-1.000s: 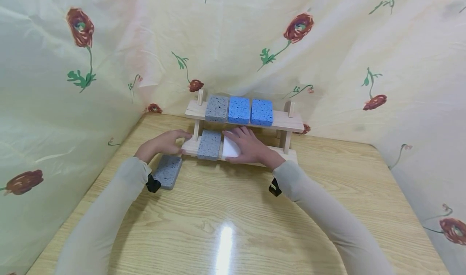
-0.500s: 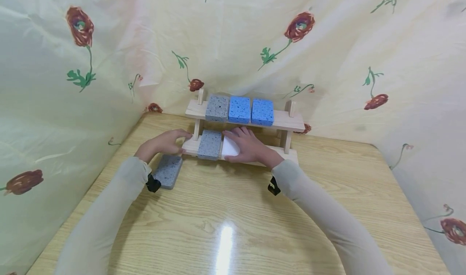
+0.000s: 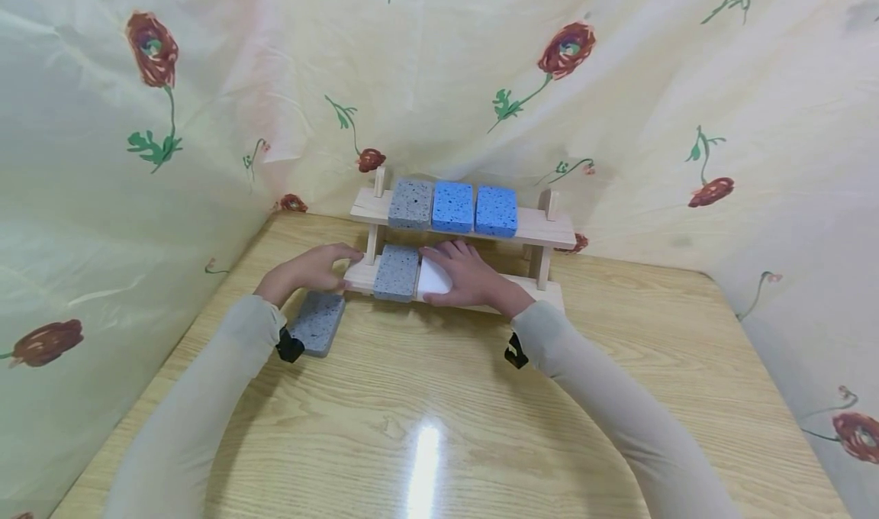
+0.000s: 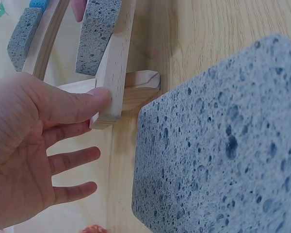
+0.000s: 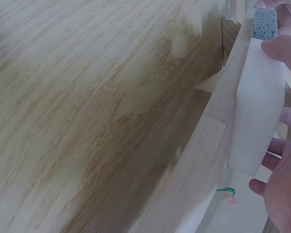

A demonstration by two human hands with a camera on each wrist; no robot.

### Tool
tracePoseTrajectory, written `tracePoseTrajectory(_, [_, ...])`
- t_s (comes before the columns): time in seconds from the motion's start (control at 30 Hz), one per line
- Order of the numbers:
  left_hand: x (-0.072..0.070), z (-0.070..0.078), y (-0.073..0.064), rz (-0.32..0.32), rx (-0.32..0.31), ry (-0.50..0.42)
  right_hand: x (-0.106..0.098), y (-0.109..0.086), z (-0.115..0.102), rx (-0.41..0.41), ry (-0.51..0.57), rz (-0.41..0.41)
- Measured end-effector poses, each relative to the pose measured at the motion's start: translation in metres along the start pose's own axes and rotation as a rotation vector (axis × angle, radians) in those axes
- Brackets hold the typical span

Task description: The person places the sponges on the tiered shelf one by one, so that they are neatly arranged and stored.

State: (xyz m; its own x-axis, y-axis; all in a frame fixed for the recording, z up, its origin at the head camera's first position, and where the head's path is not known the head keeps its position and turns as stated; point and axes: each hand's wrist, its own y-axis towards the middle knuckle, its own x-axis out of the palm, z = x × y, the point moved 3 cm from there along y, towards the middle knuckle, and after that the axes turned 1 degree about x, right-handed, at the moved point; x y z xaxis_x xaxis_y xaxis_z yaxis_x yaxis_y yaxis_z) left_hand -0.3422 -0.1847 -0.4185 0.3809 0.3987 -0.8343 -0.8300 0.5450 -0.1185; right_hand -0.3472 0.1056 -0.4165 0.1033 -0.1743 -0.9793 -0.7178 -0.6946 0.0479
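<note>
A two-tier wooden shelf (image 3: 542, 230) stands at the back of the table. My left hand (image 3: 312, 269) pinches the left end of its lower board (image 4: 117, 63), thumb on the front edge, other fingers spread. On that board lies a grey speckled sponge (image 3: 396, 273). Right beside it is a white sponge (image 3: 433, 276), which my right hand (image 3: 474, 278) grips from above and the right. The right wrist view shows the thumb on the white sponge's end near the grey one, and part of the sponge is hidden under the palm.
The upper tier carries a grey sponge (image 3: 410, 204) and two blue sponges, one in the middle (image 3: 452, 206) and one to the right (image 3: 496, 211). Another grey sponge (image 3: 319, 324) lies on the table below my left wrist. Flowered cloth (image 3: 439, 84) hangs close behind the shelf.
</note>
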Motion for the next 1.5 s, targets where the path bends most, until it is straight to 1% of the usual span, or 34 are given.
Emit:
tracePoseTrajectory(0.33, [0.0002, 0.0013, -0.0013, 0.001, -0.001, 0.013, 0.0004, -0.0012, -0.0004, -0.001, 0.007, 0.001])
tracePoseTrajectory(0.97, [-0.0002, 0.0023, -0.002, -0.009, -0.042, 0.011, 0.0023, -0.0032, 0.0017, 0.024, 0.036, -0.01])
tracePoseTrajectory(1.3, [0.0006, 0.0006, 0.0002, -0.008, -0.049, 0.03, 0.0023, -0.0067, 0.0007, 0.009, 0.037, 0.015])
tracePoseTrajectory(1.4, [0.0013, 0.0004, 0.0012, -0.012, -0.057, 0.031, 0.0023, -0.0079, -0.0004, 0.004, 0.045, 0.026])
tracePoseTrajectory(1.5, [0.0019, 0.0003, 0.0017, -0.012, -0.052, 0.04, 0.0019, -0.0093, -0.0015, 0.006, 0.059, 0.036])
